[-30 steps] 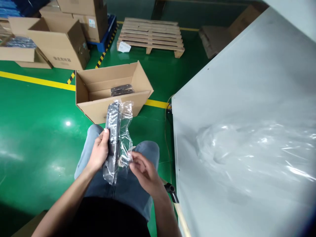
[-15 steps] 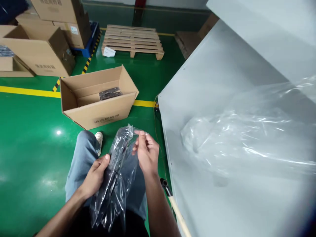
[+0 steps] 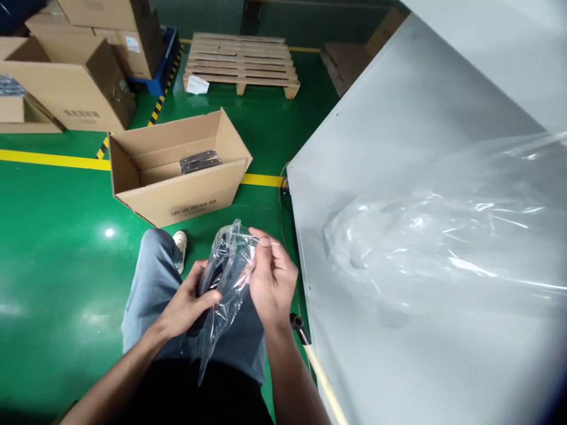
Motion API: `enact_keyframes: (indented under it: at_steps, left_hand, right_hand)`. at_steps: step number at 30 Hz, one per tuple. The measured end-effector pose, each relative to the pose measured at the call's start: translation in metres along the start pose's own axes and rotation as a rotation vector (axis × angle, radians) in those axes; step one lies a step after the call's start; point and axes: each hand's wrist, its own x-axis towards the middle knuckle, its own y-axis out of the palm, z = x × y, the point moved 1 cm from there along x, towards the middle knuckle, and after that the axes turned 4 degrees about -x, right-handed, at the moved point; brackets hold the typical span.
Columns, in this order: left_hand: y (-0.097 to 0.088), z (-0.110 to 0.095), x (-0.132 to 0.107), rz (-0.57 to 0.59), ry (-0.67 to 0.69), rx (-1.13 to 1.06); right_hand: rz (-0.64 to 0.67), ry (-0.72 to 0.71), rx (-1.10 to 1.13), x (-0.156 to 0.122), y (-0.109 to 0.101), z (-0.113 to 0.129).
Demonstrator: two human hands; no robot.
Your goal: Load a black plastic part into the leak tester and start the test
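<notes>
Over my lap is a clear plastic bag (image 3: pixel 228 283) with a dark, long item inside, its exact kind blurred by folds and glare. My left hand (image 3: pixel 190 301) is closed around the bag and the dark item, thumb on top. The upper right edge of the bag is pinched in my right hand (image 3: pixel 273 271), between thumb and fingers. In front of my knees stands an open cardboard box (image 3: pixel 190 203) with several dark wrapped pieces (image 3: pixel 201 161) lying in it.
A light grey surface (image 3: pixel 345 354) on the right carries a heap of clear plastic bags (image 3: pixel 420 248). Beside it leans a pale handle (image 3: pixel 325 378) with a black end. Further off are a wooden pallet (image 3: pixel 241 62) and stacked cartons (image 3: pixel 88 94) on the left.
The dark item and bag now lie shorter and more upright across my lap. My left hand has shifted up and right with its thumb over the film; my right hand has moved slightly right.
</notes>
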Motion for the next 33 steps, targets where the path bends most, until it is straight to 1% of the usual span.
enact_keyframes:
  at_steps: [2, 4, 6, 10, 14, 17, 22, 23, 25, 27, 29, 33]
  left_hand:
    - [0.003, -0.002, -0.001, -0.051, -0.013, 0.032]
    - [0.002, -0.006, -0.003, -0.064, -0.064, 0.006]
    - [-0.002, -0.010, -0.006, -0.012, -0.171, -0.065]
    - [-0.008, -0.016, -0.009, 0.171, -0.422, -0.302]
    - [-0.009, -0.018, -0.009, 0.232, -0.554, -0.471]
    - [-0.013, -0.015, -0.011, 0.260, -0.562, -0.508]
    - [-0.024, -0.007, -0.012, 0.204, -0.474, -0.557]
    - [-0.024, -0.005, -0.011, 0.218, -0.472, -0.561]
    - [-0.025, -0.002, -0.009, 0.292, -0.493, -0.584]
    - [-0.025, 0.002, -0.008, 0.369, -0.513, -0.635]
    - [-0.025, 0.005, -0.008, 0.420, -0.519, -0.700]
    - [-0.028, 0.008, -0.009, 0.433, -0.505, -0.760]
  right_hand:
    - [-0.010, -0.001, 0.011, 0.001, -0.003, 0.001]
    - [-0.021, 0.033, 0.067, 0.006, -0.007, -0.002]
    - [-0.002, 0.079, 0.137, 0.011, -0.011, -0.004]
    - [0.089, 0.143, 0.235, 0.020, -0.016, -0.005]
    - [0.113, 0.152, 0.268, 0.019, -0.018, -0.002]
    - [0.155, 0.106, 0.200, 0.015, -0.021, -0.001]
    - [0.228, 0.013, 0.038, 0.010, -0.031, -0.004]
    - [0.241, 0.010, 0.023, 0.009, -0.033, -0.004]
    - [0.271, 0.027, 0.020, 0.008, -0.035, -0.004]
    - [0.288, 0.058, 0.061, 0.008, -0.036, -0.004]
    - [0.299, 0.080, 0.123, 0.007, -0.035, -0.006]
    - [0.294, 0.103, 0.195, 0.007, -0.030, -0.014]
